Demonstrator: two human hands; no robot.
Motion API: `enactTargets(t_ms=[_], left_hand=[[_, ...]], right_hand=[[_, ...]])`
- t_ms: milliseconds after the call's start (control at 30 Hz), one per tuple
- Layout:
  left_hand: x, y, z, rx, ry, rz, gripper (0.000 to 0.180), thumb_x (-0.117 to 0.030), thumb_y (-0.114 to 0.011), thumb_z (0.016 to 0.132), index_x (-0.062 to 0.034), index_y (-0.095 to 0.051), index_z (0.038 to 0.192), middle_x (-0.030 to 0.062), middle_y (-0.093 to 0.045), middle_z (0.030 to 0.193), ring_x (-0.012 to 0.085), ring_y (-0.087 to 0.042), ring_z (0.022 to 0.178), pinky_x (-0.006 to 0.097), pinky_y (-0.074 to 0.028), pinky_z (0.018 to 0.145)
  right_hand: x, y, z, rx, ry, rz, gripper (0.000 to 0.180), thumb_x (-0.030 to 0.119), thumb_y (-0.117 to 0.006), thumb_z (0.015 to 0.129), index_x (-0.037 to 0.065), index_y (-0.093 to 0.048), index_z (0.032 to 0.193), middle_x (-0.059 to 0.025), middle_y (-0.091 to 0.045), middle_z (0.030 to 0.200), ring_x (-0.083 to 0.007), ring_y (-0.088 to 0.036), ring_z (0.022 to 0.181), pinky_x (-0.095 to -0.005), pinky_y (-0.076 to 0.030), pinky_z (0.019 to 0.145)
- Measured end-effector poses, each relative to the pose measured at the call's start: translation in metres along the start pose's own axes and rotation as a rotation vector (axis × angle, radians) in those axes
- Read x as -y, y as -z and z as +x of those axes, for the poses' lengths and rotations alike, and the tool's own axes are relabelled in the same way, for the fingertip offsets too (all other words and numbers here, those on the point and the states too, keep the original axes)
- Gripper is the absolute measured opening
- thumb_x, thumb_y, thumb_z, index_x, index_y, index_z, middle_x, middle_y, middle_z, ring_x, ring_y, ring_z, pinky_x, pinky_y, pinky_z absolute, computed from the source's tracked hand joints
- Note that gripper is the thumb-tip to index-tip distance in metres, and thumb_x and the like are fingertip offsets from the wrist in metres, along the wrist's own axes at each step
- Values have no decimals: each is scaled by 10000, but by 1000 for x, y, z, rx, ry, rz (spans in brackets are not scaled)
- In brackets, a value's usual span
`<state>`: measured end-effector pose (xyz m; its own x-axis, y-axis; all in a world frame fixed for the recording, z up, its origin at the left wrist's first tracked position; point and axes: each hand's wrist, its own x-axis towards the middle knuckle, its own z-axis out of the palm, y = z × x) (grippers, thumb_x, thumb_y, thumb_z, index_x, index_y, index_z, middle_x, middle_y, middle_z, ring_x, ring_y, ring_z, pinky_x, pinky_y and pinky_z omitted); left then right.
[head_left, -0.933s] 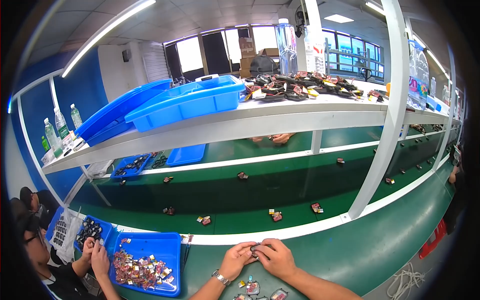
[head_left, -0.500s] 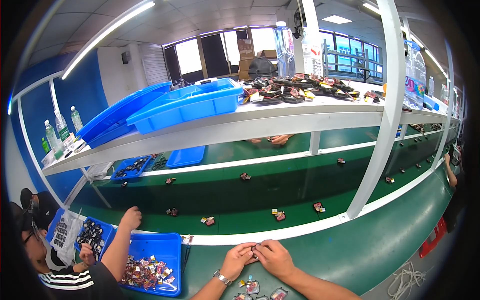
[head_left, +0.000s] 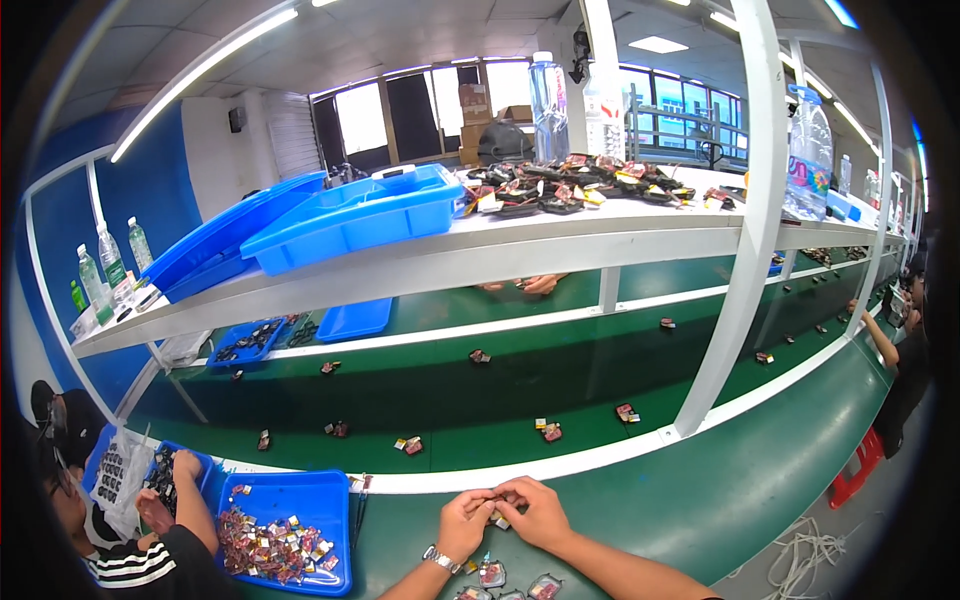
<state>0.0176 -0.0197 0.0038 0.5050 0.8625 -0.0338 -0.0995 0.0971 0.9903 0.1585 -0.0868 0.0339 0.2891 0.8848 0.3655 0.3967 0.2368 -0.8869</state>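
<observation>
Fisheye bends everything, so the far end of the green conveyor belt (head_left: 520,385) is mush to me and the little parts scattered on it are too small to make out. Overhead shelf (head_left: 560,245) carries stacked blue bins (head_left: 360,215) plus a dark pile of pieces. On the worktop (head_left: 700,505), a co-worker at lower left sits by a blue tray (head_left: 285,530) full of small reddish pieces. My left hand (head_left: 463,522) and right hand (head_left: 535,512) are pinched together on one small part (head_left: 499,517), mostly hidden by fingers.
</observation>
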Motion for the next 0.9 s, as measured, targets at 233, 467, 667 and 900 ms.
enactTargets(t_ms=[233, 467, 667, 900], left_hand=[[-3, 5, 1, 30, -42, -163, 369, -43, -522, 956, 42, -417, 1300, 178, -573, 1252, 244, -614, 1090, 348, -560, 873], [-4, 6, 8, 147, -23, -179, 242, -7, -491, 948, 81, -502, 1174, 225, -600, 1182, 290, -639, 1042, 399, -583, 856], [-2, 21, 8, 196, -12, -298, 211, -5, -502, 943, 66, -525, 1141, 247, -638, 1097, 306, -669, 950, 400, -572, 833], [-5, 19, 9, 207, 60, -289, 217, -32, -485, 962, 46, -519, 1162, 247, -635, 1105, 269, -665, 899, 348, -550, 784]], right_hand=[[-26, 24, 33, -103, -169, 67, 114, 10, -641, 845, 17, -685, 950, -102, -689, 910, -150, -678, 807, -281, -541, 730], [-120, 140, 91, -450, -299, -399, 213, 116, -759, 760, -7, -686, 918, -127, -691, 839, -257, -653, 792, -361, -522, 755], [-69, 85, 75, -391, -36, -815, 421, 327, -749, 741, 24, -596, 990, -161, -608, 981, -367, -558, 948, -443, -447, 874], [-89, 70, 68, -314, -118, -964, 548, 276, -796, 709, -18, -513, 1075, -172, -626, 1016, -349, -562, 997, -439, -449, 890]])
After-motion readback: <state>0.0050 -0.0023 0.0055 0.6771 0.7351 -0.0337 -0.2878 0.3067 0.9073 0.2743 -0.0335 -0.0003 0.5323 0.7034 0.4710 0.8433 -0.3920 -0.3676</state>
